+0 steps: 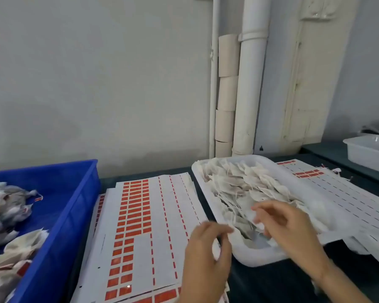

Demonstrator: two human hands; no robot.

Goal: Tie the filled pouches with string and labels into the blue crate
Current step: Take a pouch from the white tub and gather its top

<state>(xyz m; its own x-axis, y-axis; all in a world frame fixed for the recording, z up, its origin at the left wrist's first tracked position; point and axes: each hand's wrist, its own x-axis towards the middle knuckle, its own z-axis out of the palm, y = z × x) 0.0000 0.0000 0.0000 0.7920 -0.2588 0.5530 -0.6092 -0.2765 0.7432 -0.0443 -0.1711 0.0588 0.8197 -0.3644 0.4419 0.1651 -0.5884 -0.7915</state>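
In white tray [256,258], blue crate [59,215]: pouches [245,184].

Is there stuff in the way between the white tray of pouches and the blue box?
Only the label sheets, lying flat between the white tray and the blue crate. The crate's wall rises above them.

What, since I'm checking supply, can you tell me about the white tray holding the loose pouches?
The white tray is shallow, rounded-cornered, plastic-looking, resting on the dark table between two label sheets. It is heaped with white pouches trailing strings. The right hand reaches into its near end among them; the left hand hovers by its near left corner.
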